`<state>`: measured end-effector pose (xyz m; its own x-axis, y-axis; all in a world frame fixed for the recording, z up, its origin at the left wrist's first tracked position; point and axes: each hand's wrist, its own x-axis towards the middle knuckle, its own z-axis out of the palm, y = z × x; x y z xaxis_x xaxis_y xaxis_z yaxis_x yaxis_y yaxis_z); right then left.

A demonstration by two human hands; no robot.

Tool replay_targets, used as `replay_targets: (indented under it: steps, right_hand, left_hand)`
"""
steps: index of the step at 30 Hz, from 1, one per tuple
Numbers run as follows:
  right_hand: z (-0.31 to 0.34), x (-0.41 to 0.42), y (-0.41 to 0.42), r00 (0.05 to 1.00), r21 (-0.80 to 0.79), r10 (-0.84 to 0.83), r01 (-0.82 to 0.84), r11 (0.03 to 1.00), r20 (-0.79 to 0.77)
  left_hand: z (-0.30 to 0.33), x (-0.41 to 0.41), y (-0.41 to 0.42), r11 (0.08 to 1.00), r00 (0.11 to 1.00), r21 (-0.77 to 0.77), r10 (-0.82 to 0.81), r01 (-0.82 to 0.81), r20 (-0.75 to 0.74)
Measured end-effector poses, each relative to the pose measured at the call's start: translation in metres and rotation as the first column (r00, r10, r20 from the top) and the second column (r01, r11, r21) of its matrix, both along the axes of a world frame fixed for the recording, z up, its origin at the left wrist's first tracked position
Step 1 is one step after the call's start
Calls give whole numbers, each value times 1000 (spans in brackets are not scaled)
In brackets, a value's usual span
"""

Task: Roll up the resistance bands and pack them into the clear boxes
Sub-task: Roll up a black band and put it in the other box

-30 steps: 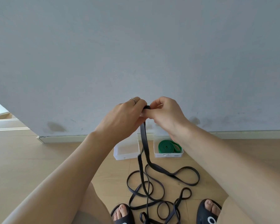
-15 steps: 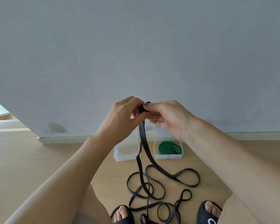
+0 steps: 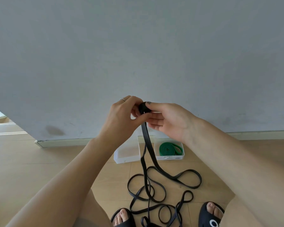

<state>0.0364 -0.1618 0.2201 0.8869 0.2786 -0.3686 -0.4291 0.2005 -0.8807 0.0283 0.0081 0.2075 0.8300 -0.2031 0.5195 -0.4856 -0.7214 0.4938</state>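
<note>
Head view. Left hand (image 3: 121,118) and right hand (image 3: 167,118) meet in front of a grey wall (image 3: 138,46), both pinching a small rolled coil at the top end of a black resistance band (image 3: 146,145); a ring sits on a left finger. The band hangs down — its loose loops lie tangled on the wooden floor (image 3: 39,161) between two black slippers (image 3: 210,215). Against the baseboard stand two clear boxes: the left box (image 3: 126,154) holds nothing visible — the right box (image 3: 179,157) contains a coiled green band (image 3: 168,149).
</note>
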Motion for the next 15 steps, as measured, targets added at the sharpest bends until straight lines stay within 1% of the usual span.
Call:
replay_targets:
  steps: [2,4,6,8,9,12,15]
  right_hand:
    - [0,1,0,1000,21,12,-12,1000,-1]
    - [1,2,0,998,-43,34,-32,999,48]
    - [1,1,2,986,-254,61,-20,967,156]
    - [2,-3,8,956,-480,120,25,877,268]
    - [3,-5,11,944,-543,146,42,839,297]
    - [2,-7,15,942,-596,130,85,798,309]
    - [6,-11,14,928,-622,39,216,753,370]
  left_hand:
    - [1,0,1,1000,1000,-21,18,-18,-11]
    - [1,2,4,1000,1000,-5,23,-23,-20]
    - [1,3,8,999,1000,50,4,-3,-19]
    - [0,2,7,990,999,139,-31,30,6]
    - [0,1,6,982,999,183,-45,41,17]
    - [1,2,4,961,995,265,-91,76,45]
    - [4,2,1,944,990,316,-126,99,66]
